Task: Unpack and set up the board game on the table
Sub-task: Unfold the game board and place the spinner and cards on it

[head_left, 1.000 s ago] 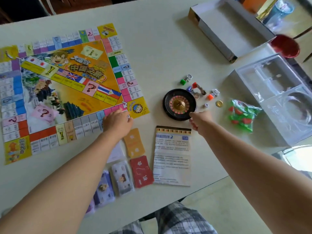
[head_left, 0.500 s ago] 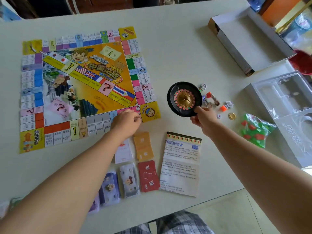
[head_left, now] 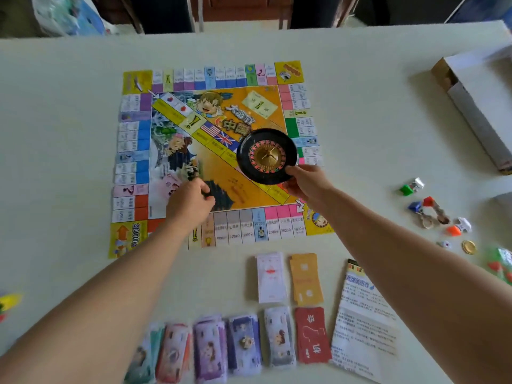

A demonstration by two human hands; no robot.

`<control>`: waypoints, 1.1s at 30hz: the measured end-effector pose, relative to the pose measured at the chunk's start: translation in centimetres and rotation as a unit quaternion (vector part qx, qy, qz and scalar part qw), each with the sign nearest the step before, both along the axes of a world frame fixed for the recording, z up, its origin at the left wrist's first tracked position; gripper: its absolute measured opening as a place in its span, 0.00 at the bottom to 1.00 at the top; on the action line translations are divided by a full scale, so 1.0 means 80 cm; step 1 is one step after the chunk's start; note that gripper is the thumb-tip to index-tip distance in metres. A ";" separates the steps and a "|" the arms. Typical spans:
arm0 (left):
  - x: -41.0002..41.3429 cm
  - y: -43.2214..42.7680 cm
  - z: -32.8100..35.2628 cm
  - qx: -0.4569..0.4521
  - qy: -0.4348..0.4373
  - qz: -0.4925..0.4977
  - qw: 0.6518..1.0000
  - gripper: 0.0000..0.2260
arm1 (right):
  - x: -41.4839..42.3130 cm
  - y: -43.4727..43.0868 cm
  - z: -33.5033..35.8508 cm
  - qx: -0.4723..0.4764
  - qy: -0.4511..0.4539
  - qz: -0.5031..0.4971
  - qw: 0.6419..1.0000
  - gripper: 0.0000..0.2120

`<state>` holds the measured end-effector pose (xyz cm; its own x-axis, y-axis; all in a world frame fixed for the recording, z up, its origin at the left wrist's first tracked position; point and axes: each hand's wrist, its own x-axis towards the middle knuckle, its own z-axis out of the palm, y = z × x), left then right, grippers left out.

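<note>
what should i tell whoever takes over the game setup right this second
Right hand: holds the roulette wheel by its near rim, over the game board.
Left hand: loosely curled over the board's near part, seemingly holding nothing.
Done: board unfolded flat; card and money stacks lined up along the near edge, rule sheet beside them.
Left: set the wheel down; place the player tokens, coin and bag of houses, all right of the board.

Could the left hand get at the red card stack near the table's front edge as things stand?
Probably yes: the left hand rests empty on the board, and the red card stack lies uncovered, nothing between them.
</note>
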<state>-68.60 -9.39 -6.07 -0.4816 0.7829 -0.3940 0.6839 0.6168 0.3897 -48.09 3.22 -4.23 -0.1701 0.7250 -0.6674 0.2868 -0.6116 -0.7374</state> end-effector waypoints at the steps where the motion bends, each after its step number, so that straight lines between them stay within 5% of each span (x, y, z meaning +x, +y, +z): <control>1: -0.010 0.000 -0.004 -0.008 -0.014 0.009 1.000 0.10 | -0.018 0.002 -0.001 -0.004 0.005 0.004 1.000 0.05; 11: -0.049 0.011 -0.031 0.005 -0.057 0.059 0.997 0.11 | -0.136 0.020 -0.037 -0.016 -0.005 0.018 1.000 0.06; 19: -0.055 0.012 -0.039 0.012 -0.027 0.041 0.999 0.13 | -0.150 0.013 -0.051 0.100 -0.146 0.061 0.982 0.19; 28: 0.048 0.026 -0.001 0.033 -0.046 -0.065 0.996 0.08 | -0.034 -0.017 -0.025 0.090 -0.073 0.092 0.989 0.12; 33: 0.184 0.046 -0.003 0.061 -0.091 -0.154 0.982 0.09 | 0.111 -0.034 -0.021 0.121 -0.146 -0.011 0.982 0.06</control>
<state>-53.88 -5.72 -6.30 -0.1443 0.9270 -0.3462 0.7427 0.3327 0.5811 -39.18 0.46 -5.88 0.0205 0.8698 -0.4930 0.4960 -0.4370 -0.7503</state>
